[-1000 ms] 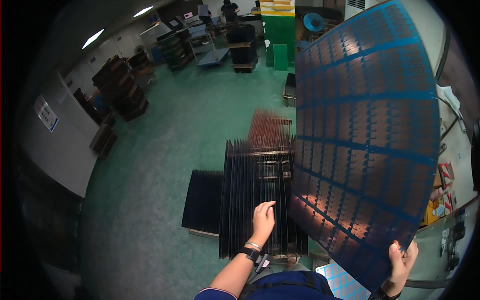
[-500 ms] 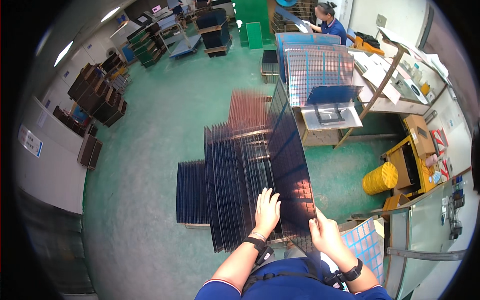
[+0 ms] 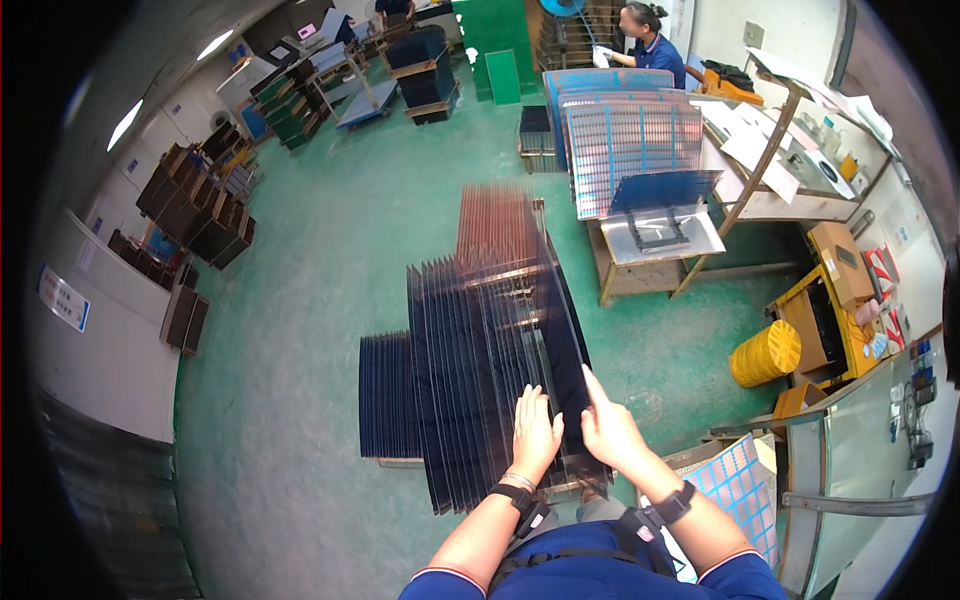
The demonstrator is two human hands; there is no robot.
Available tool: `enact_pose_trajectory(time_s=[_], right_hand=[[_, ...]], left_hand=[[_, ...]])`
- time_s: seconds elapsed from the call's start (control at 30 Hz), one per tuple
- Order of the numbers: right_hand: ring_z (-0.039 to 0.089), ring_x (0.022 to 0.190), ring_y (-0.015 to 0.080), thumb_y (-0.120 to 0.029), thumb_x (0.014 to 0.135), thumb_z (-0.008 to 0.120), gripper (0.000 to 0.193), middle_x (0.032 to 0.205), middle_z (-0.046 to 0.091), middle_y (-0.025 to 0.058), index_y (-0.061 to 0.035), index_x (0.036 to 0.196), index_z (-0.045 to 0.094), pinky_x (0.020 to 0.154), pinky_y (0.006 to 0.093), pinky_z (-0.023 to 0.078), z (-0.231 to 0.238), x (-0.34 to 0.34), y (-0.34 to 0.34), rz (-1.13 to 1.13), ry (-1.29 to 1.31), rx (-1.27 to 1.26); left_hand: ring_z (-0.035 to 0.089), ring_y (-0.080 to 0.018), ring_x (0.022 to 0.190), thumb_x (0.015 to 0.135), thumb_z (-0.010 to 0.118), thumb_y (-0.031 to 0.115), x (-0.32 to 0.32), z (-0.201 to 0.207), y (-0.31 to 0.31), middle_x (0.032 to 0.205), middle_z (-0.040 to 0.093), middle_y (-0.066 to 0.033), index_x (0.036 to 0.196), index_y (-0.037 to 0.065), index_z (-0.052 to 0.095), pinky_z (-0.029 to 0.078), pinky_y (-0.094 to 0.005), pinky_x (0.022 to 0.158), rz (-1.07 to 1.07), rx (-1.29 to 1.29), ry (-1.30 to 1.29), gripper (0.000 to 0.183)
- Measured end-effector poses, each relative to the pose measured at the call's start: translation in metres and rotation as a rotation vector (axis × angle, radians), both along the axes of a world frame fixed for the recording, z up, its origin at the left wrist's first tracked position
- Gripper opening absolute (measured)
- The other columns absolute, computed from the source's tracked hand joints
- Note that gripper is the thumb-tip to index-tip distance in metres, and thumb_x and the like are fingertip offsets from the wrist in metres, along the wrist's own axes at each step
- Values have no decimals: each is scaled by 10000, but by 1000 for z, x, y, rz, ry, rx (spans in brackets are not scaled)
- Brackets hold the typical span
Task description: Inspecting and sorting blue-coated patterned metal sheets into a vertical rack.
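Green floor is occupied at twelve o'clock by racked dark panels, where one thin panel, probably stiff, light and scratch-prone, best held by its edges, is pinched by the right hand's fingers, the left hand's half-extended fingers seeming empty.

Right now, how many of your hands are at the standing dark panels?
2: the left hand over the near part of the dark panels, the right hand at the edge of the rightmost panel. Neither hand is hidden.
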State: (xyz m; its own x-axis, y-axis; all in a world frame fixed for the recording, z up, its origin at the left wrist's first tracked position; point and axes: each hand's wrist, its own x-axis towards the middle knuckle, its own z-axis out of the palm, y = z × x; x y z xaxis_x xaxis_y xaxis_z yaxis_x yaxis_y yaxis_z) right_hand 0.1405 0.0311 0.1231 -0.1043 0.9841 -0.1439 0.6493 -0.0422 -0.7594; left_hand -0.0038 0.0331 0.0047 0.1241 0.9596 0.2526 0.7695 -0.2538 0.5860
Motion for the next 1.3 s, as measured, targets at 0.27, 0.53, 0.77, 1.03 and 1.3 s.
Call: enact_pose_trajectory(time_s=[0.27,0.53,0.77,1.03,1.3], right_hand=[[535,1048,412,-69,830,499,635,1259,483,239,-125,1412,250,894,452,463,-55,-3,-18,177,-20,-23],[570,996,391,-66,828,499,551,1188,550,199,-155,1357,374,860,448,486,-49,32,-33,187,-21,-20],[619,973,296,-91,837,543,562,1181,571,199,-145,1368,367,835,370,494,-49,55,-18,142,183,-184],[502,1149,213,-226,910,552,607,1305,479,122,-52,1412,258,948,361,437,-51,59,4,-10,1386,-487],[580,979,151,-186,886,591,516,1140,561,67,-62,1330,359,834,303,496,-18,56,21,-42,1342,-420]], left_hand=[[294,-367,1306,716,589,121,12,4,1,1323,413,-220,934,-63,577,222,-477,1086,52,-57,303,285],[384,-394,1231,741,575,73,2,38,0,1266,462,-230,771,-8,529,297,-468,1045,23,-4,143,98],[615,-219,876,772,573,62,-109,248,-13,1064,598,-140,1027,-63,563,489,-317,787,84,-119,-560,284],[589,-171,864,780,576,183,-173,269,-63,934,616,-84,1022,-38,557,462,-292,790,371,64,-1166,328],[593,-159,835,812,553,179,-183,227,-53,922,622,-98,1030,-32,561,466,-263,751,285,-77,-1352,303]])
